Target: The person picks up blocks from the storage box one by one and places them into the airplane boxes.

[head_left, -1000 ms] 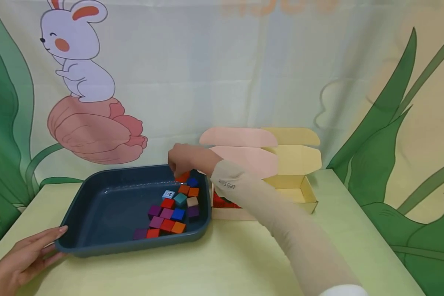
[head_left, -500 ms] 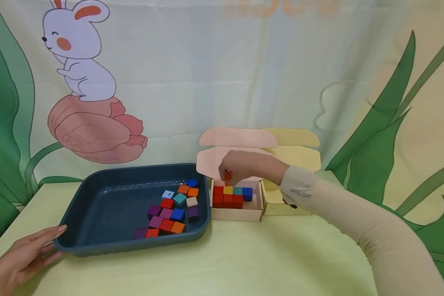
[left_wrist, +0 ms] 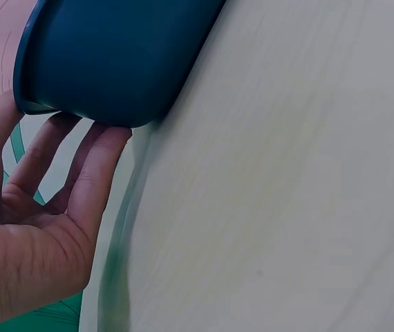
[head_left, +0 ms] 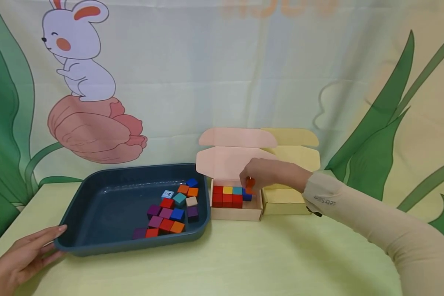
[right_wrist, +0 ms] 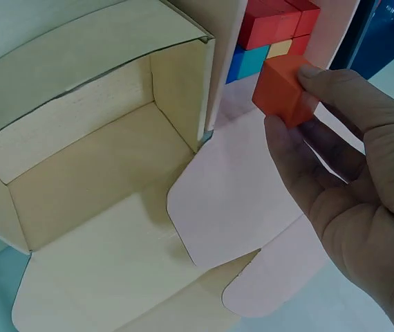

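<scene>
My right hand [head_left: 260,172] pinches an orange cube [right_wrist: 285,90] between thumb and fingers, just above the right part of the pink box [head_left: 237,213]. Inside that box sit red cubes [head_left: 227,200] in a front row, with a yellow cube [head_left: 227,190], a teal cube [head_left: 237,190] and a partly covered blue cube [head_left: 247,197] behind. My left hand [head_left: 27,255] holds the near left corner of the dark blue tray [head_left: 133,246], thumb at the rim and fingers against the outside. In the left wrist view, the fingertips [left_wrist: 117,135] touch the tray's outer wall.
Several coloured cubes [head_left: 166,213] lie in the tray's right half. A yellow box [right_wrist: 100,159] with its lid raised adjoins the pink box on the right. Behind the table [head_left: 244,259] hangs a printed curtain [head_left: 163,82] with a rabbit drawing.
My right hand has carried the orange cube out of the tray's far right corner, rightward over the pink box, and lower in the last half second. My left hand stays at the tray.
</scene>
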`<state>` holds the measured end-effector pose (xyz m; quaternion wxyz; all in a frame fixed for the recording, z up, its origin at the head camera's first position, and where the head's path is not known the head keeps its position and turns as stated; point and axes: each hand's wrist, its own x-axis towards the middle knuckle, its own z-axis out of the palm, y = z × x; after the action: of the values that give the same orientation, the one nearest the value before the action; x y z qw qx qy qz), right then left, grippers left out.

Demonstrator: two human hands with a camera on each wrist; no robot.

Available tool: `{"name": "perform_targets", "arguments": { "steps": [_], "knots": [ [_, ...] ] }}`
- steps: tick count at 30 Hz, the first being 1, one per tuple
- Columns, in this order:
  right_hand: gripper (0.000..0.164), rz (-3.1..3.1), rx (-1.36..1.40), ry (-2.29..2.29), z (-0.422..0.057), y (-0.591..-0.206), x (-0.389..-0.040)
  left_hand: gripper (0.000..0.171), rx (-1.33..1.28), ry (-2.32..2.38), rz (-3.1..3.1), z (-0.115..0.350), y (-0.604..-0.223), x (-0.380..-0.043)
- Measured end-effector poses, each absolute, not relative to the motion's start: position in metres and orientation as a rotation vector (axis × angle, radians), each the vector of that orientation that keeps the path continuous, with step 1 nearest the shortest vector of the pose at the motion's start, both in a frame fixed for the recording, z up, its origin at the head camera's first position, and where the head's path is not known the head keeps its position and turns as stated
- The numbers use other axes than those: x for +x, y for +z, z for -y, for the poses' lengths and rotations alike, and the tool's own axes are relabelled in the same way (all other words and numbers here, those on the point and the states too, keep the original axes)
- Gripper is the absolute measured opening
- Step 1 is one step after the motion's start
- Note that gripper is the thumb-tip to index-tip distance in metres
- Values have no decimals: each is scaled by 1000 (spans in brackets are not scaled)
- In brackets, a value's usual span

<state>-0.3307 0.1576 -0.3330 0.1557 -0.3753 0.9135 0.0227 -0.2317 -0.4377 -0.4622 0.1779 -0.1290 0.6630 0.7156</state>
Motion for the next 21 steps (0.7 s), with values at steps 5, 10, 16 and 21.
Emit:
{"name": "perform_targets", "arguments": {
  "steps": [5,10,16,21],
  "knots": [
    [12,-2608,-1040,66,-158,-340,-331,26,-359,2023,-1881,436,-460,-229],
    [16,-2585,-1021,55,-155,-347,-334,27,-352,2041,-1874,435,-459,-229],
    [20,-2563,-1029,155,-150,-359,-339,29,-345,2058,-1855,436,-460,-229],
    [20,-2544,-973,195,-144,-367,-342,29,-349,2063,-1845,435,-461,-229]
  ]
}}
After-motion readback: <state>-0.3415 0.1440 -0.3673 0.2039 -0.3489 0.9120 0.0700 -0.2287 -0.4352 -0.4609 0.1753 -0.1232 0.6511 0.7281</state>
